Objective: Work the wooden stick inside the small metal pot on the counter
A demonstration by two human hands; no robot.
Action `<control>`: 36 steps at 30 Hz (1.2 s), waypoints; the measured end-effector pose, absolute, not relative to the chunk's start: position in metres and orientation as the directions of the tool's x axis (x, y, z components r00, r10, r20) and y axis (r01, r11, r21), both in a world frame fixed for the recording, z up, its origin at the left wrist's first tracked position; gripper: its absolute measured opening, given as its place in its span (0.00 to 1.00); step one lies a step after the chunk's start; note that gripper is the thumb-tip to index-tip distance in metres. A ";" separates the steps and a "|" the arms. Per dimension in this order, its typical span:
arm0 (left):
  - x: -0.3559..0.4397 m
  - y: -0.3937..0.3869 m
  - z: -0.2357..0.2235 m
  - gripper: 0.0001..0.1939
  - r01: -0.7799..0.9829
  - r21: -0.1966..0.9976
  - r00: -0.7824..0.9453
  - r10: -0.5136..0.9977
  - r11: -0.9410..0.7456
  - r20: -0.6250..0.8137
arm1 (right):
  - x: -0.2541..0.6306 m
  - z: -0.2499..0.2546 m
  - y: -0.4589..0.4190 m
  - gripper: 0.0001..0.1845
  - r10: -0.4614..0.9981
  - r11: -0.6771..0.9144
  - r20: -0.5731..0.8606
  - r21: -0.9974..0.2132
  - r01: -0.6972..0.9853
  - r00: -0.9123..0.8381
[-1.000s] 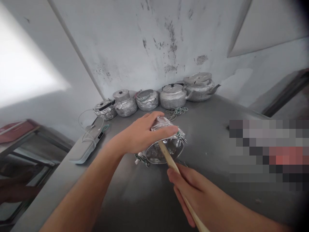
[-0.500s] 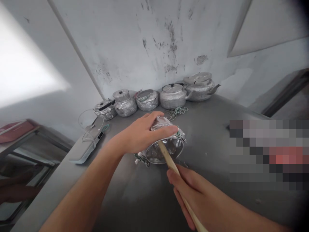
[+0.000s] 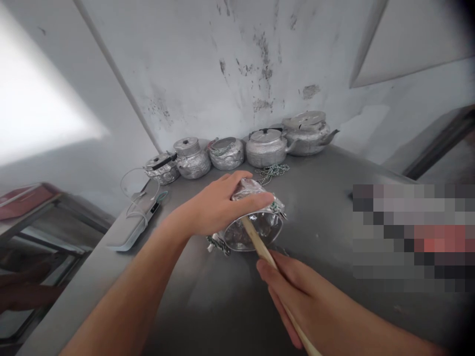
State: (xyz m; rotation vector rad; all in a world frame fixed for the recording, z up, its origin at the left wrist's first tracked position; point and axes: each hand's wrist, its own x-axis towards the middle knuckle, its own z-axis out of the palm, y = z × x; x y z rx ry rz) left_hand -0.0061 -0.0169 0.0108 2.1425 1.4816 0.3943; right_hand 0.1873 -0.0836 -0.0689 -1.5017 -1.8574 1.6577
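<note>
A dented silver metal pot (image 3: 270,232) lies tipped on its side on the grey table (image 3: 208,301), its round mouth facing me. Green and white cord is wound at both sides of its rim. My left hand (image 3: 218,202) grips the pot from above, thumb along the upper side and fingers over the far side. In my right hand (image 3: 289,291) is a pale wooden stick (image 3: 258,242), fingers wrapped round it. The stick's far end reaches into the pot's mouth, and its tip is hidden inside.
Several battered metal kettles and pots (image 3: 265,148) line the wall at the back. Loose patterned cord (image 3: 272,172) lies before them. A grey case (image 3: 131,227) with a white cable sits at the left edge. A red object (image 3: 29,200) rests on a lower shelf; the right side is pixelated.
Almost nothing differs. The stick has shifted very slightly inside the pot's mouth, while both hands and the pot keep their places.
</note>
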 end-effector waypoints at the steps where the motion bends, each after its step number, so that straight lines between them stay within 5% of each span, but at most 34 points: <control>1: -0.006 -0.017 0.011 0.39 0.784 0.553 0.365 0.930 -0.282 -0.043 | 0.188 -0.068 -0.083 0.28 0.785 -0.170 -0.434 -0.836 0.521 -0.441; 16: -0.005 -0.016 0.011 0.42 0.795 0.536 0.362 0.931 -0.285 -0.042 | 0.189 -0.052 -0.082 0.21 0.762 -0.163 -0.472 -0.802 0.575 -0.444; 26: -0.005 -0.016 0.011 0.41 0.790 0.545 0.360 0.932 -0.281 -0.041 | 0.200 -0.058 -0.069 0.13 0.897 0.295 -0.030 -0.701 0.650 -0.440; 36: -0.007 -0.016 0.009 0.38 0.788 0.543 0.367 0.929 -0.289 -0.038 | 0.200 -0.059 -0.074 0.19 0.875 0.354 -0.057 -0.605 0.714 -0.482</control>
